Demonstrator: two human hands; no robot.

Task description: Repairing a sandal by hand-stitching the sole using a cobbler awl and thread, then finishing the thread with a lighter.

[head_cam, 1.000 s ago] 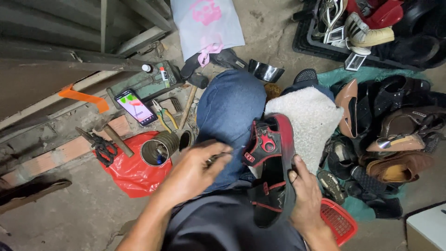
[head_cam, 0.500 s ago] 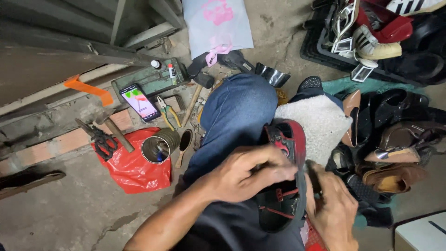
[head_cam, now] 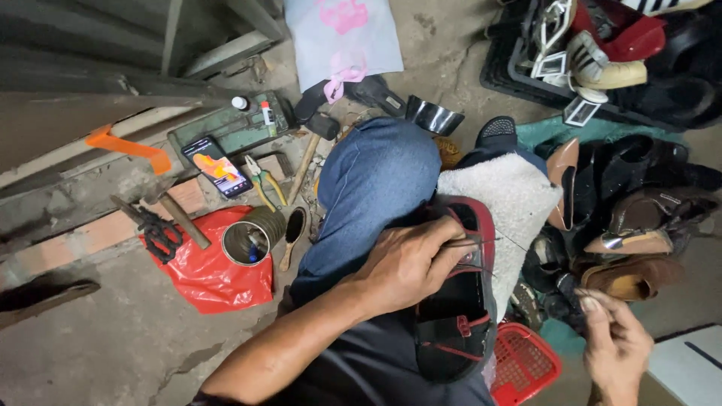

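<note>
head view: left hand (head_cam: 406, 263) has its fingers clenched on the shoe (head_cam: 459, 293), pinning it on the lap so it stays steady; right hand (head_cam: 617, 346) has its fingers pinched, apparently pulling a thin thread (head_cam: 519, 244) taut.

A cracked grey concrete floor (head_cam: 128, 353) spreads under flat, even light. Weathered wooden planks (head_cam: 68, 83) and a row of reddish bricks (head_cam: 83, 233) run along the upper left side.
</note>
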